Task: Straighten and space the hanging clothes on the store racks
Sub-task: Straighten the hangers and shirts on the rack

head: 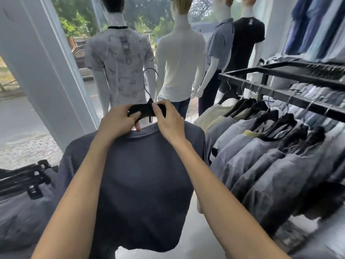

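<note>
Both hands (119, 119) (169, 121) grip hanger (144, 109); dark T-shirt (141, 184) hangs beneath

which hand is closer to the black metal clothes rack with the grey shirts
Right. The right hand grips the black hanger on the side toward the black metal clothes rack; the left hand grips its far side.

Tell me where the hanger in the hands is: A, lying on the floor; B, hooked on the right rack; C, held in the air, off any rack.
C: the left hand and right hand grip the hanger, its hook in the air, clear of the rack.
</note>
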